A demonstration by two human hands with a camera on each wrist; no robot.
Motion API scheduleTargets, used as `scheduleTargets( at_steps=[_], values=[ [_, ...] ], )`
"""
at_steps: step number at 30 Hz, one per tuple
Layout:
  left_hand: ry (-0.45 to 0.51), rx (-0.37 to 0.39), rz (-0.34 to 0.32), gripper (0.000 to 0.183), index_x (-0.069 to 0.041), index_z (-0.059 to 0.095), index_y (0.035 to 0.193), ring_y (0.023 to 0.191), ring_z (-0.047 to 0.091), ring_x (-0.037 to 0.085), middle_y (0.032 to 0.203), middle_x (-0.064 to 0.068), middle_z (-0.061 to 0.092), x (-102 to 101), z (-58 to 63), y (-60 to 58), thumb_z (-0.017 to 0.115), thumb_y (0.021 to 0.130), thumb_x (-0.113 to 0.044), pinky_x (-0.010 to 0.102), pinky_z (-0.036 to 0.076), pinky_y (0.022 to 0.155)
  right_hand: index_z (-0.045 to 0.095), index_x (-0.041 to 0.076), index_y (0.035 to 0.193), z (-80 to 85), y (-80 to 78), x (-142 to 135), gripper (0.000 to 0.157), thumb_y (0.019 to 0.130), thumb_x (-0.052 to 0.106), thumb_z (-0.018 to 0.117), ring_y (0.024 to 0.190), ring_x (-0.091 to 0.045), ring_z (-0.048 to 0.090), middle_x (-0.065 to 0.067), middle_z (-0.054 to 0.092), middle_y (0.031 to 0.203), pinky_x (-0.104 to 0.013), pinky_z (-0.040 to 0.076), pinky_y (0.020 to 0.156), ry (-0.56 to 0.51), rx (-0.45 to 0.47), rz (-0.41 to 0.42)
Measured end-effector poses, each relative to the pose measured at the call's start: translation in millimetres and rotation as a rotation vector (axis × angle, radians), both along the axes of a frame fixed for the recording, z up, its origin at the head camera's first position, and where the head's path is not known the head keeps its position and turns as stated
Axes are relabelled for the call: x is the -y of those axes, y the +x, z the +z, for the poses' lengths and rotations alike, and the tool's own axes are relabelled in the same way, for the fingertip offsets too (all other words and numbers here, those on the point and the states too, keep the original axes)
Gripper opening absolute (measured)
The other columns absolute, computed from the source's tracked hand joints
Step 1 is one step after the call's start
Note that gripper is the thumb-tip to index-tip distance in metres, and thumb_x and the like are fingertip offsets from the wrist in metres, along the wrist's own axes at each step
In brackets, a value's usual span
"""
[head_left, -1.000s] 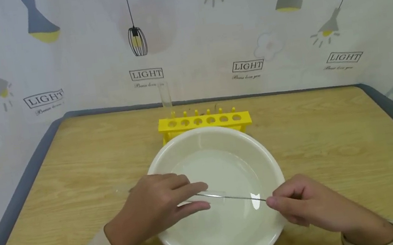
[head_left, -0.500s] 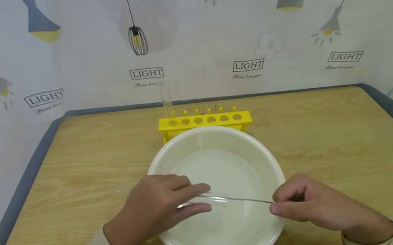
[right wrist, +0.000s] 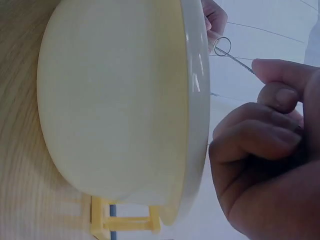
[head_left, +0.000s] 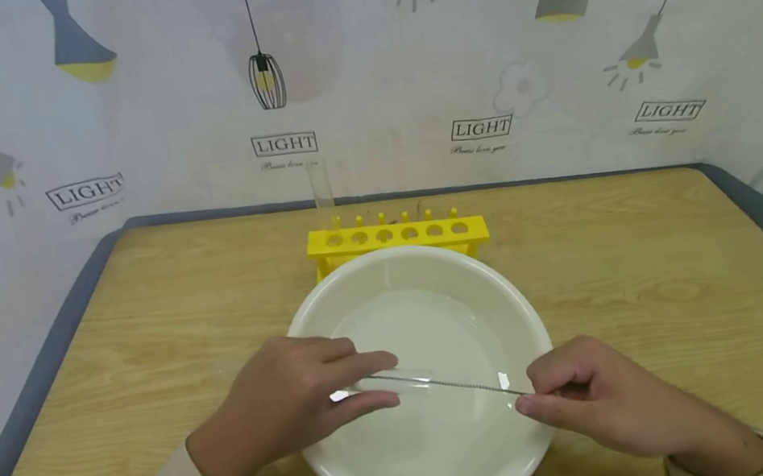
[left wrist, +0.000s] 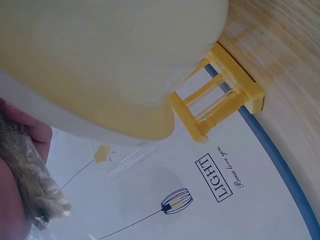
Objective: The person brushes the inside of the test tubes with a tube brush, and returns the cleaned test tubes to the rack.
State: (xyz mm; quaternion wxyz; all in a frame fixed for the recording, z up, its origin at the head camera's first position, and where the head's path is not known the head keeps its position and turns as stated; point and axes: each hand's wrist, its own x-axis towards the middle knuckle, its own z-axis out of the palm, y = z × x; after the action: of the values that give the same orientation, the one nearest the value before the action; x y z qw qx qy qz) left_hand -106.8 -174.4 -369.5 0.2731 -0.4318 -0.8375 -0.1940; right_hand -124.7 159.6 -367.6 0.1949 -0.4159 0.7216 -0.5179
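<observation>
Over the basin [head_left: 393, 270], my left hand [head_left: 286, 394] grips a clear glass test tube [head_left: 417, 383], its mouth pointing right. A test tube brush [head_left: 474, 385] runs into that mouth by its thin twisted-wire handle. My right hand [head_left: 597, 395] pinches the wire between thumb and forefinger, near the basin's right rim. In the left wrist view, pale bristles of the brush [left wrist: 37, 175] show pressed together inside the tube. The wire ends in a small ring [right wrist: 222, 46] in the right wrist view. My left palm hides the middle of the tube.
Right behind the basin stands a yellow test tube rack [head_left: 396, 237] with a row of holes and pegs. Another clear test tube [head_left: 320, 185] stands upright at its left end. Water lies in the basin on the wooden table [head_left: 650, 273], with a patterned wall behind.
Over the last half second both hands have shifted slightly left with the tube and brush. Holds are unchanged, and the basin and rack stay put.
</observation>
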Motion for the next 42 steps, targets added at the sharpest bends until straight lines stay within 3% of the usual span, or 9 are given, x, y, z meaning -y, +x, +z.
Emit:
scheduleTargets(
  at_steps=[4,8,11,16,21,27,31,35,42],
  values=[
    [-0.002,0.004,-0.005,0.028,-0.021,0.076,0.100,0.050,0.042,-0.003,0.064,-0.013,0.058,2.4,1.2,-0.7,0.069,0.092,-0.047,0.012,0.034,0.046,0.042,0.017,0.061,-2.2,1.9,1.0,0.044,0.090,-0.006,0.067,0.059,0.009,0.031,0.004,0.033,0.058,-0.010,0.029,0.047,0.016,-0.231,-0.022],
    [-0.009,0.002,0.009,0.028,-0.022,0.076,0.100,0.049,0.040,-0.002,0.063,-0.012,0.058,5.7,3.0,-1.7,0.067,0.093,-0.048,0.012,0.032,0.045,0.044,0.020,0.062,-5.0,-0.9,2.5,0.044,0.085,-0.004,0.073,0.062,0.011,0.028,0.007,0.034,0.058,-0.006,0.028,0.050,-0.003,-0.487,-0.036],
    [-0.010,0.019,0.012,0.028,-0.022,0.076,0.100,0.048,0.040,-0.003,0.063,-0.013,0.059,7.7,3.8,-1.7,0.068,0.092,-0.048,0.011,0.031,0.045,0.046,0.021,0.062,-7.0,-2.9,2.9,0.042,0.084,-0.001,0.075,0.063,0.010,0.027,0.007,0.035,0.057,-0.004,0.027,0.052,-0.012,-0.586,-0.040],
    [-0.009,0.091,-0.004,0.026,-0.023,0.076,0.100,0.049,0.044,-0.006,0.066,-0.017,0.062,10.1,4.3,-0.5,0.071,0.091,-0.046,0.009,0.035,0.049,0.046,0.021,0.062,-8.6,-2.4,1.5,0.041,0.089,0.006,0.074,0.063,0.011,0.026,0.008,0.035,0.057,-0.003,0.025,0.051,0.004,-0.629,-0.033],
    [0.007,0.194,-0.035,0.024,-0.022,0.076,0.103,0.056,0.055,-0.009,0.080,-0.015,0.073,14.0,7.1,0.4,0.070,0.092,-0.042,0.008,0.044,0.056,0.045,0.021,0.062,-10.3,-5.7,1.6,0.042,0.096,0.015,0.068,0.059,0.011,0.028,0.010,0.037,0.057,-0.002,0.025,0.051,-0.028,-0.691,-0.026],
    [0.020,0.283,-0.040,0.023,-0.021,0.077,0.104,0.060,0.059,-0.009,0.090,-0.012,0.077,16.7,8.0,0.3,0.071,0.092,-0.040,0.010,0.048,0.059,0.052,0.022,0.065,-8.3,-7.0,1.9,0.035,0.096,0.016,0.068,0.058,0.012,0.031,0.011,0.040,0.059,-0.001,0.027,0.051,-0.010,-0.711,-0.038],
    [-0.006,0.258,0.009,0.025,-0.021,0.076,0.103,0.060,0.061,-0.006,0.089,-0.011,0.076,18.3,4.7,-1.9,0.068,0.094,-0.042,0.012,0.048,0.059,0.063,0.024,0.074,-6.1,-4.5,2.2,0.023,0.094,0.018,0.071,0.060,0.012,0.032,0.014,0.046,0.062,-0.001,0.030,0.052,0.048,-0.683,-0.118],
    [-0.020,0.222,0.068,0.029,-0.020,0.076,0.102,0.056,0.057,-0.006,0.081,-0.013,0.073,20.7,0.9,-5.0,0.065,0.095,-0.046,0.013,0.046,0.056,0.070,0.022,0.088,-5.5,-4.7,3.9,0.010,0.097,0.024,0.067,0.059,0.012,0.032,0.016,0.046,0.063,-0.001,0.030,0.053,0.032,-0.702,-0.195],
    [-0.002,0.213,0.040,0.028,-0.020,0.075,0.102,0.055,0.055,-0.008,0.079,-0.013,0.072,19.0,-3.2,-5.9,0.062,0.098,-0.045,0.011,0.045,0.055,0.072,0.017,0.093,-6.5,-4.6,4.8,0.017,0.101,0.027,0.061,0.062,0.009,0.041,0.014,0.058,0.072,-0.003,0.036,0.056,-0.004,-0.758,-0.248]
  ],
)
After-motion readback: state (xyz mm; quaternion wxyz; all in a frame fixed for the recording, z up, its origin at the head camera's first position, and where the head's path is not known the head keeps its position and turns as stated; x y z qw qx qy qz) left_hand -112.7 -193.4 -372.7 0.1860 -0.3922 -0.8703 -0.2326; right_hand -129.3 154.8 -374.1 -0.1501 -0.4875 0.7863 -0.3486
